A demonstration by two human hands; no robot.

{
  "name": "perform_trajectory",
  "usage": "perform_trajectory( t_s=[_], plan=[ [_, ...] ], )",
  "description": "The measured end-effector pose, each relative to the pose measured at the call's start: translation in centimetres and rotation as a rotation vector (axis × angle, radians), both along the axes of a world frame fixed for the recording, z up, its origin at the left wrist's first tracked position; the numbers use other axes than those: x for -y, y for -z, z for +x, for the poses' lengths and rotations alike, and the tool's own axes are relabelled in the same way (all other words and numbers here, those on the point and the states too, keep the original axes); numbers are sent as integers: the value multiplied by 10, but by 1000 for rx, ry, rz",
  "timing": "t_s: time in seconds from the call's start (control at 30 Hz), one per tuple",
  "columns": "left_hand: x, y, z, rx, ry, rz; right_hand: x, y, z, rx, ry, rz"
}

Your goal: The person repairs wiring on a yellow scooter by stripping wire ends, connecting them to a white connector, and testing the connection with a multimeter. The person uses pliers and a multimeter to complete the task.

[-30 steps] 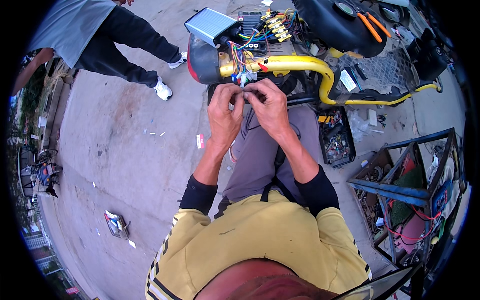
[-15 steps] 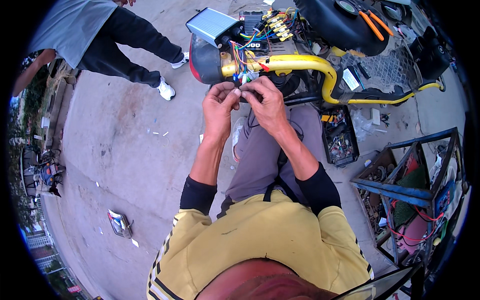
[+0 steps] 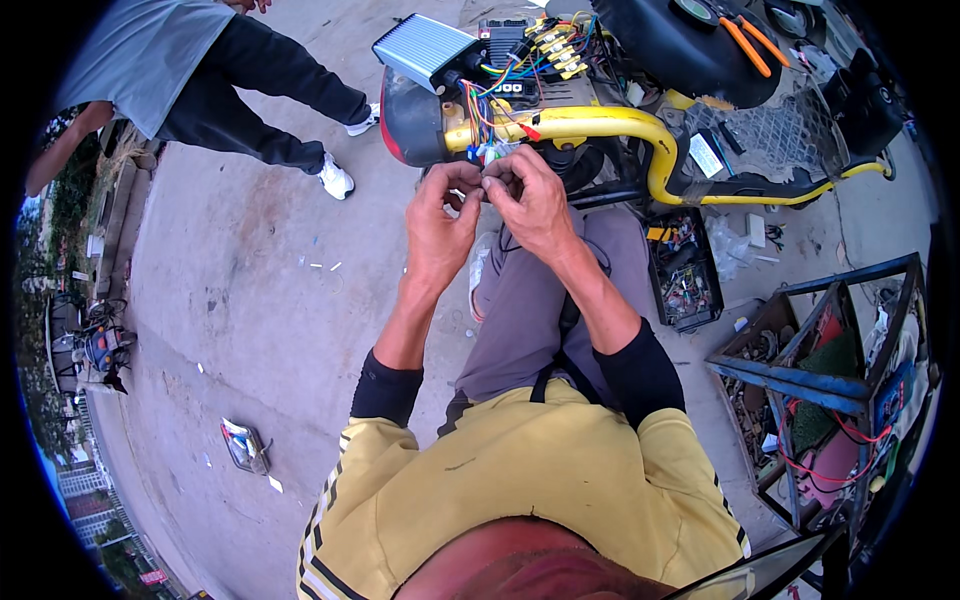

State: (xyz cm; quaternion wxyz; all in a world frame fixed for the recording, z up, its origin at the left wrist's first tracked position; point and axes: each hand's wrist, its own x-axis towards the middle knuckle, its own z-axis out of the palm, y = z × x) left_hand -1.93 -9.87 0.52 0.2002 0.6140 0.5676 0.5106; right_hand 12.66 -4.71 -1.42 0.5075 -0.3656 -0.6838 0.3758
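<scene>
My left hand and my right hand meet fingertip to fingertip just in front of a yellow scooter frame. Both are closed in a pinch. Whatever lies between the fingers is too small to make out. Right beyond the fingertips hang white and blue plug connectors, at the end of a bundle of coloured wires. Those wires run down from a silver finned controller box, which rests on the scooter's rear above a red tail light.
Orange-handled pliers lie on the black seat. A black parts tray sits right of my knees, with a rusty metal rack of parts beyond it. At left stands another person. A small container lies on the ground.
My left thumb and fingers have shifted slightly at the pinch, and its forearm has moved a little. Both hands stay together below the connectors. The whole view has drifted slightly.
</scene>
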Motion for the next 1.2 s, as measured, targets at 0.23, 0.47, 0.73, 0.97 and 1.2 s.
perform_trajectory(
  t_s=[0.23,0.47,0.73,0.97,1.2],
  plan=[
    [-20,-17,-28,-590,172,349,-10,-2,6,100,-58,59],
    [-27,-14,-41,-704,196,437,-8,-5,7,78,-87,16],
    [-25,-8,-39,-681,171,451,-9,-2,6,82,-85,34],
    [-27,-11,-39,-733,187,488,-10,-4,8,119,-80,93],
    [-25,-9,-31,-672,145,417,-10,-6,9,114,-93,110]
  ],
)
